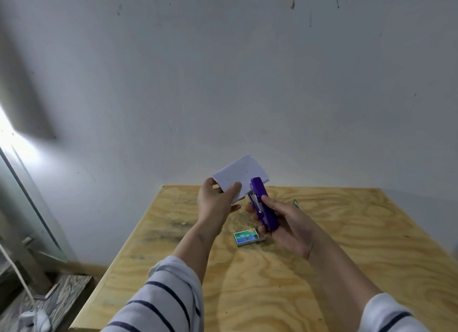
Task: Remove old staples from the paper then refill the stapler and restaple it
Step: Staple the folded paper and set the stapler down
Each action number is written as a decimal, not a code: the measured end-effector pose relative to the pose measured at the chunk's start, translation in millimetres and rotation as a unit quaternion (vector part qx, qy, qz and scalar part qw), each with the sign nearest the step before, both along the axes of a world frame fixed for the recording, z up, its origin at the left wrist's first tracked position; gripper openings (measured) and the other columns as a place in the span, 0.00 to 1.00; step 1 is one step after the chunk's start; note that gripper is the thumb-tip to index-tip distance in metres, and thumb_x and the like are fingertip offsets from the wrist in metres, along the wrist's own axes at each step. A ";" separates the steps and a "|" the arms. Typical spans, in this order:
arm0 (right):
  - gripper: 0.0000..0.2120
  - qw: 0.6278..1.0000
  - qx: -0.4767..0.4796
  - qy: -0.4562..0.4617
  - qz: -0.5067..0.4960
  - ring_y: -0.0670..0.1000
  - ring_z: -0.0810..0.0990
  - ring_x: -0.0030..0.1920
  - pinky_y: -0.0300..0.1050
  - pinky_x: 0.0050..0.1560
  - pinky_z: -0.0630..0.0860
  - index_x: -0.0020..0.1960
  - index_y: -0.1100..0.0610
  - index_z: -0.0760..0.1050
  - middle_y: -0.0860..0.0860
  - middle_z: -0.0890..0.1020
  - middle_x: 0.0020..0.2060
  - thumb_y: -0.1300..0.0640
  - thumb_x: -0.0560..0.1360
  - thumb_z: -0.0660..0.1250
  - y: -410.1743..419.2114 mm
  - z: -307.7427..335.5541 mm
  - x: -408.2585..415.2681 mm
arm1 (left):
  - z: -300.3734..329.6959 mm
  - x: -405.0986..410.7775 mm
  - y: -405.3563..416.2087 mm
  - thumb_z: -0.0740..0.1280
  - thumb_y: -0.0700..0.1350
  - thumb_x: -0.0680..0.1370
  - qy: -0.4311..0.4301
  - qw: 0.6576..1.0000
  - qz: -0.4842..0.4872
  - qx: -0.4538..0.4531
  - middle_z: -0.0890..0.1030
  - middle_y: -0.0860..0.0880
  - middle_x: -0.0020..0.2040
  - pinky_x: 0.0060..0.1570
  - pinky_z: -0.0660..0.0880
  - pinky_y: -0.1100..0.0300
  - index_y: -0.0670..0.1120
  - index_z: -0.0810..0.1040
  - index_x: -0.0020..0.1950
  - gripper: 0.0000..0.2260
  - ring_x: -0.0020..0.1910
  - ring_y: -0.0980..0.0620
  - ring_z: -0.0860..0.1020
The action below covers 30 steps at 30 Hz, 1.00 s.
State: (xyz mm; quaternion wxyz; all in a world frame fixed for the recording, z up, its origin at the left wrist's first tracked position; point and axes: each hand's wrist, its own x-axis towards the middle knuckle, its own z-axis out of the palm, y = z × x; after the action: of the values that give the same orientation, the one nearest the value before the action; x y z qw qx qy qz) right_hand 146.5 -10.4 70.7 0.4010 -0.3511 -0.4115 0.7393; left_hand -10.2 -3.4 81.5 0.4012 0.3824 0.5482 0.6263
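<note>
The paper [239,177], a small white folded stack, is being held up in the air at the centre of the frame, above the far edge of the surface [347,245], and the purple stapler [264,204] is sitting against its lower right corner with its metal mouth at the paper's edge. The left hand [218,203] is pinching the paper between thumb and fingers; the right hand [285,222] is wrapping around the stapler's body. Judging from this, the work is looking late: the stapler is being brought to the sheet, which suggests restapling, though whether the old staples are out and the magazine is refilled cannot be told; a tiny dark mark on the paper is too small to read. The green staple box [247,237] is lying just below the hands, near the frame's centre. A small greenish object [296,204] is resting to the right, unclear. Both hands are working above the surface, with bare wood open to the right and toward the bottom; the left edge is falling away to the floor at lower left.
</note>
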 end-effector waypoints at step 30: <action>0.17 0.995 0.064 -0.081 0.000 0.50 0.75 0.38 0.41 0.37 0.71 0.53 0.65 0.77 0.55 0.77 0.37 0.55 0.70 0.69 6.6 -6.9 3.0 | 17.6 -20.1 8.6 0.68 0.61 0.72 0.228 0.968 -0.099 -0.033 0.81 0.53 0.46 0.37 0.72 0.63 0.47 0.79 0.55 0.21 0.43 0.55 0.77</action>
State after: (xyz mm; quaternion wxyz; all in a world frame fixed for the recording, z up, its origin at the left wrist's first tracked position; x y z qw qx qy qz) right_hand 149.6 -3.8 63.8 0.3876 -0.3839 -0.4892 0.6805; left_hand -30.4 5.2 99.1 0.3382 0.5534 0.6053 0.4616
